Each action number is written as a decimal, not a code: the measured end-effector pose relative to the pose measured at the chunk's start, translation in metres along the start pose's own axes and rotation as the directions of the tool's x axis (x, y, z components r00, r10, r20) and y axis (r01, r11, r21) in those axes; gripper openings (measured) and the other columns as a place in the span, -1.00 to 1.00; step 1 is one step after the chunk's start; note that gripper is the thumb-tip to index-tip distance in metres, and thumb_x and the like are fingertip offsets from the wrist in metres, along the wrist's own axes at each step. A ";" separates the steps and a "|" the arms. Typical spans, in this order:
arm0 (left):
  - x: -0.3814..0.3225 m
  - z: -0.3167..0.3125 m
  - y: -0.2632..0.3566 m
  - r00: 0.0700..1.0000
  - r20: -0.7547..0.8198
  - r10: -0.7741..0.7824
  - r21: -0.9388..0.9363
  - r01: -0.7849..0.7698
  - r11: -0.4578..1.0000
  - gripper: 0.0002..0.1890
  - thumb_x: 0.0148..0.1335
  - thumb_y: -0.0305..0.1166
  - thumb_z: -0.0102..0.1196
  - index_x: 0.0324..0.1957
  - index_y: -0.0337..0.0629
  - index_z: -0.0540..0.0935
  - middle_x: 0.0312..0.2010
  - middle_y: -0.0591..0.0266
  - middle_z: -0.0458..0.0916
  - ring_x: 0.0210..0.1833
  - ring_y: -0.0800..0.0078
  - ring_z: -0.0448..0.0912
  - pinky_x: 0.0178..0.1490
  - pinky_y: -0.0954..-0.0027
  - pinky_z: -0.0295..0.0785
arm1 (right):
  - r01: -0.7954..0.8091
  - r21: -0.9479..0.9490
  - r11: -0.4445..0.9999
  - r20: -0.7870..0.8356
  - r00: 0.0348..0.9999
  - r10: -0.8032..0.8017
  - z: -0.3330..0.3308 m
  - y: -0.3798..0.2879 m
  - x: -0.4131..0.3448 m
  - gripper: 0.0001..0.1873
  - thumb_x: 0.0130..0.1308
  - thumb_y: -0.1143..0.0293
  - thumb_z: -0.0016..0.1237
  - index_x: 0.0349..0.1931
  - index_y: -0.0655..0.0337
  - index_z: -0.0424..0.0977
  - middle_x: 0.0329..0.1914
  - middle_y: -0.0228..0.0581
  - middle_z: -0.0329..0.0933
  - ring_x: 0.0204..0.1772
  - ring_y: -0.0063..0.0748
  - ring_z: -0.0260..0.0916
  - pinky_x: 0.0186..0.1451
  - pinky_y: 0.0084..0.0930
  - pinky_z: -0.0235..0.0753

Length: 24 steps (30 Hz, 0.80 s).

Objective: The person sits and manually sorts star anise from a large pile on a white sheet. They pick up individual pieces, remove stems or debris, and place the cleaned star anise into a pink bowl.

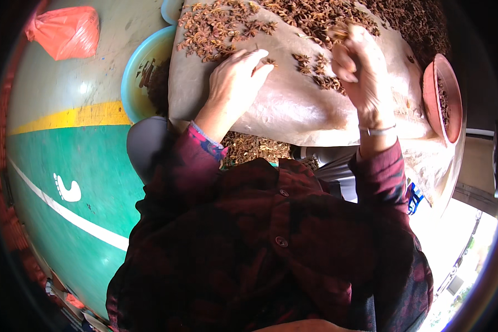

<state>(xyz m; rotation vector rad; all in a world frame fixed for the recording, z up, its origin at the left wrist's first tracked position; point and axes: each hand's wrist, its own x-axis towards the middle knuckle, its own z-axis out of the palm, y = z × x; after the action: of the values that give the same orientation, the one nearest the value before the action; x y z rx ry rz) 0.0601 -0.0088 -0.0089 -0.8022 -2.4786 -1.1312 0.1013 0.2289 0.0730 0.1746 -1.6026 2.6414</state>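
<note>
Reddish-brown star anise lies on a table covered with a plastic sheet (299,106). My left hand (236,81) rests low over the sheet, thumb and forefinger apart. One star anise pod (270,62) shows at its fingertips; whether they touch it I cannot tell. A loose spread of star anise (211,31) lies just beyond that hand. My right hand (363,68) is raised with fingers curled, pinching a blurred star anise piece (338,32) near the edge of a larger heap (303,12). Below and left of it sits a small cluster of pods (330,83).
A blue-rimmed basin (128,79) with dark pieces stands left of the table. At the right edge a pink basket (430,83) holds small brown bits. Darker star anise (415,25) is piled at far right. Brown scraps (255,149) lie under the table edge. A red plastic bag (68,33) sits on the floor.
</note>
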 end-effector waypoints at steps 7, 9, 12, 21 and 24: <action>0.009 0.011 0.002 0.976 0.219 0.016 0.265 -0.075 0.961 -0.77 0.29 -0.22 0.23 -0.18 -0.15 0.65 -0.28 0.08 0.68 -0.27 0.11 0.65 -0.14 0.19 0.57 | -0.141 0.209 0.968 -0.101 0.981 0.165 -0.028 0.008 -0.041 -0.72 0.49 0.09 0.05 -0.11 0.13 0.54 -0.24 -0.39 0.50 -0.49 -0.77 0.22 -0.61 -0.83 0.08; 0.009 0.008 0.000 0.984 0.162 -0.073 0.143 0.050 0.988 -0.85 0.30 -0.32 0.23 -0.20 -0.16 0.64 -0.38 0.12 0.65 -0.39 0.22 0.59 -0.22 0.27 0.54 | -0.171 -0.197 0.966 -0.080 0.984 0.158 -0.022 0.012 -0.031 -0.69 0.50 0.11 0.04 -0.34 0.13 0.51 -0.42 -0.41 0.45 -0.53 -0.74 0.17 -0.57 -0.78 0.09; 0.012 -0.002 -0.010 0.976 -0.005 -0.216 -0.169 0.212 0.963 -0.93 0.31 -0.44 0.23 -0.22 -0.19 0.64 -0.53 0.29 0.58 -0.50 0.56 0.47 -0.39 0.44 0.44 | -0.038 -0.566 0.823 -0.013 0.999 0.038 0.002 0.037 -0.002 -0.82 0.40 0.24 0.18 -0.27 0.14 0.60 -0.51 -0.48 0.47 -0.53 -0.64 0.30 -0.48 -0.66 0.27; 0.030 -0.020 -0.047 0.922 -0.205 -0.328 -0.401 0.227 0.888 -0.74 0.38 -0.46 0.18 0.07 -0.28 0.65 -0.35 0.38 0.63 -0.29 0.69 0.49 -0.16 0.57 0.45 | 0.223 -0.916 -0.332 0.210 0.975 0.073 0.061 0.090 0.058 -0.83 0.24 0.45 -0.02 -0.33 0.30 0.65 -0.36 0.05 0.67 -0.30 -0.09 0.70 -0.28 -0.25 0.67; 0.028 -0.024 -0.045 0.927 -0.166 -0.336 -0.411 0.245 0.878 -0.80 0.40 -0.49 0.15 0.01 -0.30 0.68 -0.25 0.37 0.66 -0.21 0.68 0.51 -0.07 0.58 0.45 | 0.237 -0.934 -0.267 0.223 0.971 0.081 0.067 0.092 0.052 -0.82 0.23 0.47 -0.03 -0.33 0.27 0.67 -0.33 0.00 0.69 -0.22 -0.10 0.71 -0.22 -0.26 0.68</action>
<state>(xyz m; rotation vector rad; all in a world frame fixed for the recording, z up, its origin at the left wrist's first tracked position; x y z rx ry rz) 0.0121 -0.0407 -0.0069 -0.3532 -2.2580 -1.7499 0.0456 0.1258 0.0291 0.4058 -2.9762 0.2769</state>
